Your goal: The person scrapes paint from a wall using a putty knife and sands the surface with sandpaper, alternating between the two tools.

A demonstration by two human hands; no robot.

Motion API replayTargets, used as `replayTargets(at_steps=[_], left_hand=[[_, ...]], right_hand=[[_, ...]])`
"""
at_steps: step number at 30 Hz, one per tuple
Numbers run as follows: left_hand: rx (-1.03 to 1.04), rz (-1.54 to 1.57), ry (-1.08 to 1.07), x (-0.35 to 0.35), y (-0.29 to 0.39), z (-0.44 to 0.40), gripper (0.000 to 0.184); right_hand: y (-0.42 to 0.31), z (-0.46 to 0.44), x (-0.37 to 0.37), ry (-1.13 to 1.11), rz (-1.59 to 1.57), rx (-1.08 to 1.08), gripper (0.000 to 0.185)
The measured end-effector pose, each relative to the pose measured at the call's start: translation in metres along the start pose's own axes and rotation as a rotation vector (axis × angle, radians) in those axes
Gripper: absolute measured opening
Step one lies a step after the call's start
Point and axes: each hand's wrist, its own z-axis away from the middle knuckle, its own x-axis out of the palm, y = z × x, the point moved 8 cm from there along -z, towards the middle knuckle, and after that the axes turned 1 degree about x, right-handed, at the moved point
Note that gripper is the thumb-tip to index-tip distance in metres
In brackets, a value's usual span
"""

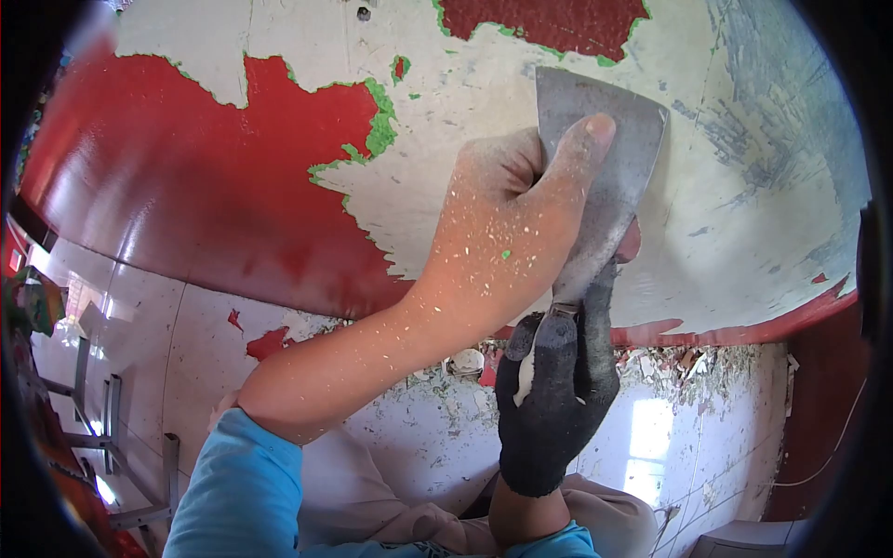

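Note:
My left hand [526, 219], bare and dusted with pale flakes, holds the wide metal blade of a scraper [614, 139], its thumb flat on the blade. Below it my right hand [558, 391], in a black glove, is wrapped round the scraper's lower end, where the handle is mostly hidden. The blade's broad edge points up, over the wall [437, 112]. Red paint [279, 139] with ragged green edges covers the wall's left part, and another red patch [549, 20] is at the top.
Paint chips and debris [688, 367] lie along the foot of the wall on the pale tiled floor [223, 344]. Metal legs or frames [112, 423] stand at the left. A thin cable [842, 442] runs at the right. My bent knees are below.

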Motion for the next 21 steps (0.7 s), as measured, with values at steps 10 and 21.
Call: replayTargets(at_steps=[10, 21], left_hand=[[-0.018, -0.204, -0.041, -0.006, 0.017, -0.006, 0.039], [0.002, -0.127, 0.018, -0.006, 0.01, 0.002, 0.04]], right_hand=[[-0.001, 0.001, 0.022, -0.057, -0.063, 0.019, 0.04], [-0.004, 0.008, 0.02, -0.071, -0.07, 0.049, 0.043]])
